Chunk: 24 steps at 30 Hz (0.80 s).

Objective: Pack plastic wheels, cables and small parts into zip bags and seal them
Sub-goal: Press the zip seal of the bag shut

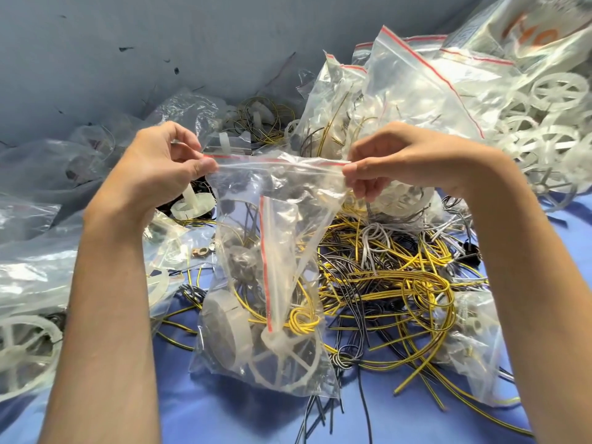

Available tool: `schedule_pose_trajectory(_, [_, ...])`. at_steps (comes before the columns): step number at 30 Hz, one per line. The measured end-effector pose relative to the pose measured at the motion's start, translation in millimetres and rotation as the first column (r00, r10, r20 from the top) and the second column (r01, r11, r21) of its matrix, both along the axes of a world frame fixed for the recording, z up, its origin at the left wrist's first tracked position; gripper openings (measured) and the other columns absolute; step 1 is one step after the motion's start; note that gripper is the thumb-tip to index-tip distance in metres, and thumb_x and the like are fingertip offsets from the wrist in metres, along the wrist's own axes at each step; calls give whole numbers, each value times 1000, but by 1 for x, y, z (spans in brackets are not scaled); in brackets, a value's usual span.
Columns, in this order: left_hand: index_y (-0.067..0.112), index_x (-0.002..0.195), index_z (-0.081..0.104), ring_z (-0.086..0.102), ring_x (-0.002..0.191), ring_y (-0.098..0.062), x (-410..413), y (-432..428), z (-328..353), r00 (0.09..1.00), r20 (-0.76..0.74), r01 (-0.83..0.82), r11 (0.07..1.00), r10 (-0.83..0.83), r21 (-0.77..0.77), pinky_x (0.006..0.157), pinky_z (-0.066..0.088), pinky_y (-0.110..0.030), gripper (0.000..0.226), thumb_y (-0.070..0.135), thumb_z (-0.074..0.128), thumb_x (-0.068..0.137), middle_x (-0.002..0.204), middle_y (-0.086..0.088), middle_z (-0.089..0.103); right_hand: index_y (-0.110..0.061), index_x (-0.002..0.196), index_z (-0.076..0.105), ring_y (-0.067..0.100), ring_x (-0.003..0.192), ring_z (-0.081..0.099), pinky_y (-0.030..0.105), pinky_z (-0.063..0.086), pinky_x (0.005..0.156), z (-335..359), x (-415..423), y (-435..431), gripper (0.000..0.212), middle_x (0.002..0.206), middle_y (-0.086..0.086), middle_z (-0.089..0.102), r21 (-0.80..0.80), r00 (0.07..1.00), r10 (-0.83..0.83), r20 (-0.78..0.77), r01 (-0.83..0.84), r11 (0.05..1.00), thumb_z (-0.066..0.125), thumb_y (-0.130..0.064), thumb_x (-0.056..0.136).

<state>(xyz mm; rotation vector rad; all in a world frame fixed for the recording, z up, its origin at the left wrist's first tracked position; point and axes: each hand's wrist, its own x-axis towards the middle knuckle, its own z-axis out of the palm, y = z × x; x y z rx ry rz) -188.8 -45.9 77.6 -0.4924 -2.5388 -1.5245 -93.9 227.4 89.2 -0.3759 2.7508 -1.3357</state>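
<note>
Left hand [166,165] and right hand [394,161] hold one zip bag [256,251] up over the blue tabletop [243,421]. Each grip is closed, pinching an end of the bag's red-edged zip strip [272,160], which is pulled taut between them.

Inside the bag, low down: a white spoked wheel [282,363], a coil of yellow cable [302,322], and a smaller bag [278,251] standing on end. So this one looks loaded, and the step in hand is likely sealing. Cannot tell if the strip is pressed shut along its length, so call it not confirmed.

Progress:
- **Done:** several filled bags [400,100] lie behind and to the right of the held bag, with more bags [28,274] to its left.
- **Left:** a big tangle of loose yellow and grey cables [400,277] lies just right of the held bag, and a heap of white wheels [544,123] far right.

Roughly mid-task, with plenty left to pack.
</note>
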Motion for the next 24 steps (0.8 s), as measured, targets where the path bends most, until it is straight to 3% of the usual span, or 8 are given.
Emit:
schedule_pose_trajectory(3, [22,77,47,56,65,-6,0,1,0,1000,4,-15,1000,15,6,60,42,-19,31,1,69,82,68,4,59,-14,73,66,2,57,59,10,43,54,-1,-1,2,19,62,-6,67,21,999,-8,-50,9,1000,61,-17,91])
schedule_pose_trajectory(7, [23,76,43,51,67,-11,-1,2,0,1000,8,-24,1000,24,-8,60,38,-24,34,3,69,83,70,3,58,-16,70,65,4,55,52,22,38,55,-1,-4,0,21,59,-6,64,70,997,-1,-81,7,998,60,-16,91])
schedule_pose_trajectory(11, [24,81,52,56,68,-9,-2,-1,-1,998,56,12,1000,-11,-18,71,42,-29,26,13,75,79,73,5,64,-15,74,68,5,60,59,14,46,58,-3,-6,-3,17,65,-3,67,-5,995,-16,-96,16,1000,63,-21,89])
schedule_pose_trajectory(14, [24,83,57,56,69,-10,-2,-3,-2,990,129,67,998,-64,-20,78,42,-34,22,21,77,75,74,3,68,-9,81,69,10,68,63,19,51,66,-5,-6,-5,24,76,8,70,44,997,6,-75,-3,999,63,-32,86])
schedule_pose_trajectory(19, [24,84,60,58,57,3,-3,1,-4,989,123,85,996,-80,-35,70,44,-29,21,20,78,75,64,14,70,-13,78,70,8,64,62,17,50,63,-6,-6,-7,16,70,-1,70,40,995,5,-97,-1,999,61,-19,90])
schedule_pose_trajectory(24, [23,80,53,60,63,-4,-4,7,-3,992,110,64,998,-65,17,62,40,-26,27,12,77,75,63,11,70,-9,72,68,7,59,58,22,45,60,-7,-8,-7,18,61,-5,65,78,992,15,-128,-5,997,60,-10,88])
